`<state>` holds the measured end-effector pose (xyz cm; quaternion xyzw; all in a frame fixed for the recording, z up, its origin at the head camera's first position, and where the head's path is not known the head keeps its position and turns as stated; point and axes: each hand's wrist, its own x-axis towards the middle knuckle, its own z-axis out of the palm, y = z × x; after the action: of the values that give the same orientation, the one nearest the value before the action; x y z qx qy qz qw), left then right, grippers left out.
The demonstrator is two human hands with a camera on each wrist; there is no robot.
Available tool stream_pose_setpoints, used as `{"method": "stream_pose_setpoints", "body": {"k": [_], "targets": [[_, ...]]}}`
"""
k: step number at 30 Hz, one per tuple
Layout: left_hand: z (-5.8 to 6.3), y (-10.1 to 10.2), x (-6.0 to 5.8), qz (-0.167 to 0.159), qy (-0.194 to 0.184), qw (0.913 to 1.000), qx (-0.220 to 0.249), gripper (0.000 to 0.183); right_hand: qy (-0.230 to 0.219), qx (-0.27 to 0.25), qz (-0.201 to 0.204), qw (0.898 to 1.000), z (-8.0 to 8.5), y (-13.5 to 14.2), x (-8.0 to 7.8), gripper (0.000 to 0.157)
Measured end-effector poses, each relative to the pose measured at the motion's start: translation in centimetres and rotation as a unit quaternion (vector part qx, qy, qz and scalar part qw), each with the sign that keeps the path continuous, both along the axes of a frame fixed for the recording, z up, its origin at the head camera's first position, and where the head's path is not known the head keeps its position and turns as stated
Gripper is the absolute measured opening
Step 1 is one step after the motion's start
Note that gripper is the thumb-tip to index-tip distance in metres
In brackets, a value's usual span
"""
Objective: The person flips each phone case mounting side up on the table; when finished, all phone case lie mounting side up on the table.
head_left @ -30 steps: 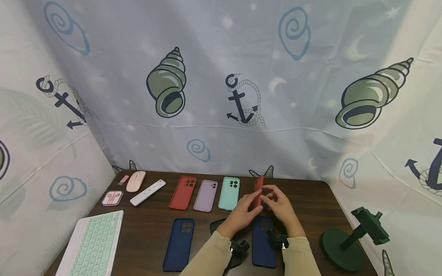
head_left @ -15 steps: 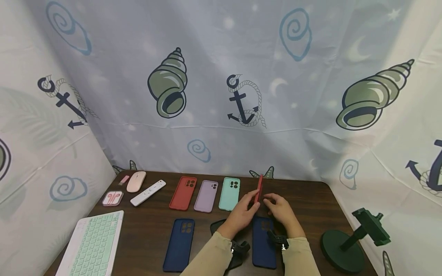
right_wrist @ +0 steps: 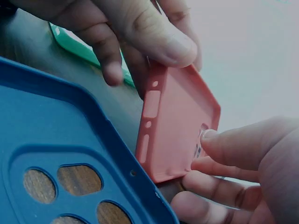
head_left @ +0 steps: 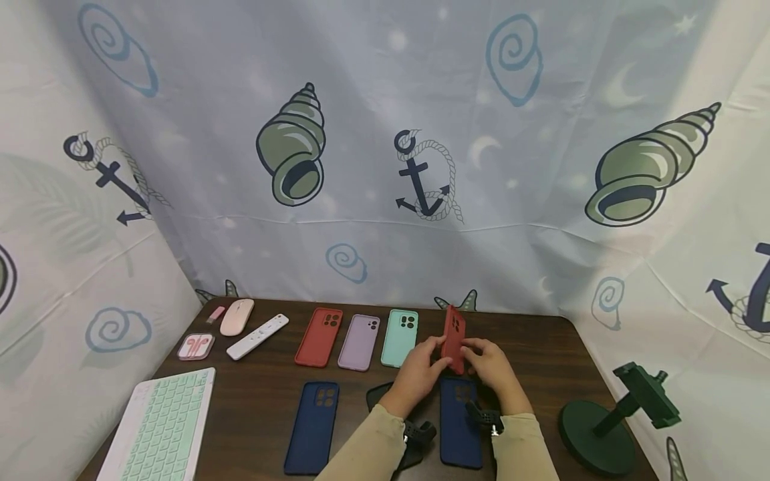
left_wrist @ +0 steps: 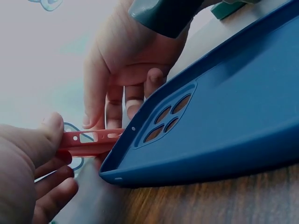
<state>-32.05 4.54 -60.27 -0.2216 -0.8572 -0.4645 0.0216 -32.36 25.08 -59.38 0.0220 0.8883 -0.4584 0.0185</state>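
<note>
Above the table, a red phone case (head_left: pixel 454 341) stands nearly upright between both hands, its camera cutouts facing the head view. My left hand (head_left: pixel 416 377) grips its left side; in the left wrist view the thumb and fingers of that left hand (left_wrist: pixel 28 158) pinch one end. On the other side, my right hand (head_left: pixel 492 371) pinches the edge; in the right wrist view the right thumb (right_wrist: pixel 233 142) lies by the camera opening. Below the wrists lies a navy phone case (head_left: pixel 460 431), large in both wrist views. A black item (head_left: pixel 377 394) is mostly hidden under the left forearm.
Red (head_left: pixel 319 337), lilac (head_left: pixel 358 342) and mint (head_left: pixel 400 338) phone cases lie in a row. Another navy case (head_left: pixel 311 427) is nearer. Left are a keyboard (head_left: pixel 165 424), remote (head_left: pixel 257 336), mouse (head_left: pixel 237 316) and earphone box (head_left: pixel 195 346). A green stand (head_left: pixel 601 434) is right.
Half a second ago the right hand was off the red phone case, which stood edge-on. Now the case is turned, showing its back, a little lower, and the right hand holds it again.
</note>
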Motion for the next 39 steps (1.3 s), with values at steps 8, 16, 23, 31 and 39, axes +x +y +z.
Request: {"method": "stream_pose_setpoints", "body": {"k": [8, 16, 23, 31, 39], "targets": [[0.1, -0.2, 0.1, 0.069, 0.106, 0.9908, -0.048, 0.041, -0.025, -0.035, -0.017, 0.999, 0.4, 0.2, 0.0, 0.041], [-0.2, -0.1, 0.4, 0.125, 0.107, 0.9798, -0.114, 0.033, -0.027, -0.059, -0.037, 0.997, 0.1, 0.4, -0.1, 0.039], [-0.6, -0.1, 0.5, 0.127, 0.094, 0.9743, -0.160, 0.030, -0.023, -0.086, -0.043, 0.995, 0.0, 0.4, -0.1, 0.036], [-0.5, -0.2, 0.4, 0.126, 0.079, 0.9797, -0.134, 0.031, -0.006, -0.137, -0.073, 0.988, -1.0, 0.6, -0.5, 0.029], [2.7, -1.5, 0.6, 0.081, 0.107, 0.9897, -0.050, 0.012, 0.006, -0.151, -0.114, 0.982, -1.5, 0.8, -0.3, 0.026]]}}
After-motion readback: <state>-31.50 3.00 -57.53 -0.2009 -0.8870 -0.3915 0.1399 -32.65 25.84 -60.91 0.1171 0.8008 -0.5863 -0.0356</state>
